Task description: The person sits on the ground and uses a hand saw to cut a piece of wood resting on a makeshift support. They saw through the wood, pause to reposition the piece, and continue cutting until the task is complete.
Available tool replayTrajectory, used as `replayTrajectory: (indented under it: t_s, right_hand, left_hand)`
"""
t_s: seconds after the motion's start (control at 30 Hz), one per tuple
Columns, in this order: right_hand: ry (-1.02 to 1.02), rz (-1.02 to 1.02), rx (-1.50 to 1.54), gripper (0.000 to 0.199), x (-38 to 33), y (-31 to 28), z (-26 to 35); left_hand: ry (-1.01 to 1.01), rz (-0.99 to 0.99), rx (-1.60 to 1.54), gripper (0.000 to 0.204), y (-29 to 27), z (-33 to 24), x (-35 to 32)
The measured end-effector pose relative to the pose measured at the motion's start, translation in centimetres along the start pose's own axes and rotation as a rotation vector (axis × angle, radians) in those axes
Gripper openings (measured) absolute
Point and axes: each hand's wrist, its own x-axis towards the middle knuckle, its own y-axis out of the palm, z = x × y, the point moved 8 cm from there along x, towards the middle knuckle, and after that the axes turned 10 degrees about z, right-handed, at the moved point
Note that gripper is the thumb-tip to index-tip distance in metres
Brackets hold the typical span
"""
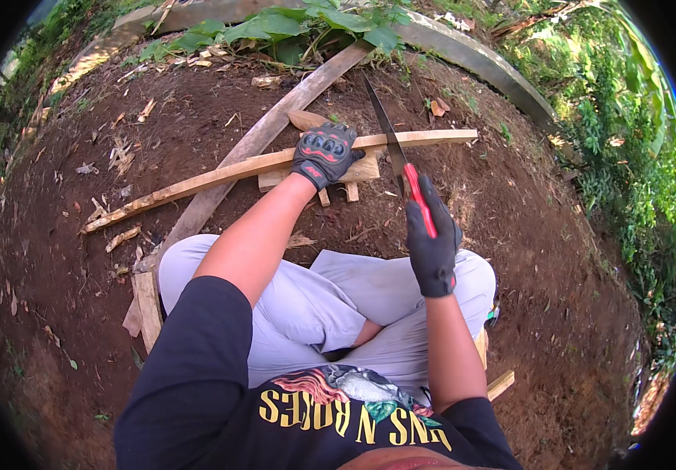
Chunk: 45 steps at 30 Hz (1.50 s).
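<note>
A long narrow wooden strip (pixel 197 182) lies crosswise in front of me, resting on a short wooden block (pixel 365 168). My left hand (pixel 325 153), in a black glove with red trim, is closed over the strip and presses it against the block. Gloved in black as well, my right hand (pixel 433 241) grips the red handle of a hand saw (pixel 422 205). The saw's dark blade (pixel 383 117) points away from me and crosses the strip to the right of my left hand. Whether its teeth have cut into the wood cannot be made out.
A weathered plank (pixel 263 129) runs diagonally under the strip. Wood chips (pixel 122 157) lie scattered on the brown soil (pixel 56 258). Beyond are a leafy plant (pixel 275 27) and a long beam (pixel 479 59). Wood pieces (pixel 148 309) lie beside my crossed legs; greenery (pixel 620 149) grows at right.
</note>
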Motion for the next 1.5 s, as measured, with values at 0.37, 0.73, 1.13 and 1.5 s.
replayTrajectory:
  t_s: [0.37, 0.73, 1.13, 1.5]
  right_hand:
    - [0.011, -0.079, 0.086, 0.051, 6.7, 4.3, -3.3]
    - [0.261, 0.066, 0.124, 0.051, -10.6, -3.7, 3.1]
    - [-0.085, -0.178, -0.006, 0.053, 11.3, 5.5, -3.3]
    - [0.251, 0.087, 0.108, 0.051, -12.3, -4.0, 2.4]
  left_hand:
    - [0.022, -0.025, 0.017, 0.042, -0.4, -0.6, -0.1]
    - [-0.009, -0.014, 0.037, 0.042, 0.0, -0.2, 0.0]
    - [0.048, -0.057, 0.002, 0.043, 0.1, -1.2, -0.3]
    - [0.002, -0.034, 0.054, 0.042, 0.0, -0.3, -0.2]
